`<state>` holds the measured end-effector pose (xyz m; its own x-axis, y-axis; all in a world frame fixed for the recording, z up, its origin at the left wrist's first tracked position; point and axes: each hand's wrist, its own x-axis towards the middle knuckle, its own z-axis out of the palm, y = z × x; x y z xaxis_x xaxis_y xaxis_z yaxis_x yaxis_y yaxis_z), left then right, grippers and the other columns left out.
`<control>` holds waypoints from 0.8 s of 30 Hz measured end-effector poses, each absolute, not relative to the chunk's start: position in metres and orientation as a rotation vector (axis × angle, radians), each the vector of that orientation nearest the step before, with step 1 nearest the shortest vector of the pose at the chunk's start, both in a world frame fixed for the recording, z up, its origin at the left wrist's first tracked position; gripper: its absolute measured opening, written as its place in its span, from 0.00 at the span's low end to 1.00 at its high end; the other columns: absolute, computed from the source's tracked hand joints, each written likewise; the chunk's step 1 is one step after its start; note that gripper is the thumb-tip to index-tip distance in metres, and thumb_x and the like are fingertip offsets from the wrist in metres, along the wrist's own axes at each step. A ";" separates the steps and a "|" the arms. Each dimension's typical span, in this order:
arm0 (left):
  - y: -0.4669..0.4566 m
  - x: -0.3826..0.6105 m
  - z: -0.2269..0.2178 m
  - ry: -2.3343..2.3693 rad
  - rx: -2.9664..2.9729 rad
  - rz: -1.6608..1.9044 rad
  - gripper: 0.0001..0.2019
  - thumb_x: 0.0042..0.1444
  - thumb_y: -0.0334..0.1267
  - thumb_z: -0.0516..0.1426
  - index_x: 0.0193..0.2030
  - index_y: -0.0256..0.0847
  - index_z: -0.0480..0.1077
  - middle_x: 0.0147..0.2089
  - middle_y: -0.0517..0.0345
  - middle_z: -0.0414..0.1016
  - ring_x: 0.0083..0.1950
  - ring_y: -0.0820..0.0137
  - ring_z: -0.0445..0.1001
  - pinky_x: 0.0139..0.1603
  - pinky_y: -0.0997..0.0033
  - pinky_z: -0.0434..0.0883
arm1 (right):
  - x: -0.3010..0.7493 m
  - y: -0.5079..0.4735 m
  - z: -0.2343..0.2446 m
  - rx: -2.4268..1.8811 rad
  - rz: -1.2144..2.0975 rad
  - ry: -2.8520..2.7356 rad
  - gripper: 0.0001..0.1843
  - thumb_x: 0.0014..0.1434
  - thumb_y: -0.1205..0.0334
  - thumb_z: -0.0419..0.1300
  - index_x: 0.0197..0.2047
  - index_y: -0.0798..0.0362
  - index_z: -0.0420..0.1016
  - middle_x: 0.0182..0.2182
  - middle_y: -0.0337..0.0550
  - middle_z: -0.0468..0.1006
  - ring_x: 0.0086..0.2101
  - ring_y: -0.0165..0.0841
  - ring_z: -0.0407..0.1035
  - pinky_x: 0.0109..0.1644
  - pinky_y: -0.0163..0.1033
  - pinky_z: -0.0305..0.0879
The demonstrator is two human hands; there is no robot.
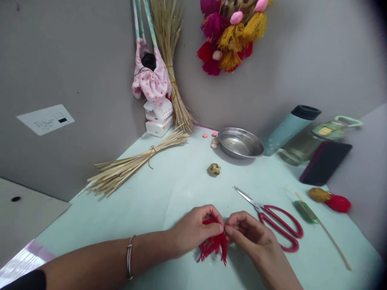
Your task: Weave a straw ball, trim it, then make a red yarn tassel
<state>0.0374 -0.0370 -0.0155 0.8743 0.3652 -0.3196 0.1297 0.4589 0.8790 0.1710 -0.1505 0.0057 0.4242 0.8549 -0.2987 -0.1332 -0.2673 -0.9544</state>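
Observation:
A bundle of red yarn strands (213,246) lies on the pale green table (169,189), its loose ends fanning toward me. My left hand (193,231) pinches the top of the bundle, fingers closed. My right hand (250,233) meets it from the right, thumb and fingers pinched on the same top end. Red-handled scissors (272,221) rest just right of my right hand, blades pointing to the far left.
A tied straw bundle (136,163) lies at the far left. A steel bowl (240,143), a small beige ball (214,169), a teal flask (290,127), a glass bottle (314,141), a dark phone (325,162) and a stick with green wrap (314,221) stand behind and right.

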 end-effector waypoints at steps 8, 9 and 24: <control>-0.035 0.037 -0.015 0.533 1.226 0.147 0.04 0.49 0.32 0.58 0.33 0.38 0.67 0.24 0.65 0.66 0.24 0.79 0.61 0.26 0.77 0.58 | 0.172 -0.151 -0.001 -1.515 1.138 -0.629 0.15 0.49 0.54 0.73 0.34 0.52 0.75 0.26 0.37 0.75 0.27 0.28 0.66 0.32 0.32 0.62; -0.035 0.037 -0.015 0.533 1.222 0.152 0.04 0.49 0.32 0.58 0.33 0.38 0.67 0.24 0.65 0.65 0.23 0.79 0.60 0.26 0.77 0.58 | 0.173 -0.151 -0.002 -1.513 1.157 -0.649 0.15 0.49 0.55 0.73 0.34 0.52 0.75 0.26 0.36 0.75 0.27 0.28 0.66 0.31 0.32 0.62; -0.033 0.038 -0.014 0.485 0.971 0.143 0.12 0.46 0.39 0.64 0.33 0.37 0.67 0.26 0.62 0.70 0.26 0.77 0.68 0.31 0.76 0.63 | 0.174 -0.153 -0.002 -1.523 1.151 -0.676 0.13 0.53 0.54 0.70 0.36 0.50 0.72 0.28 0.35 0.73 0.29 0.29 0.65 0.33 0.32 0.63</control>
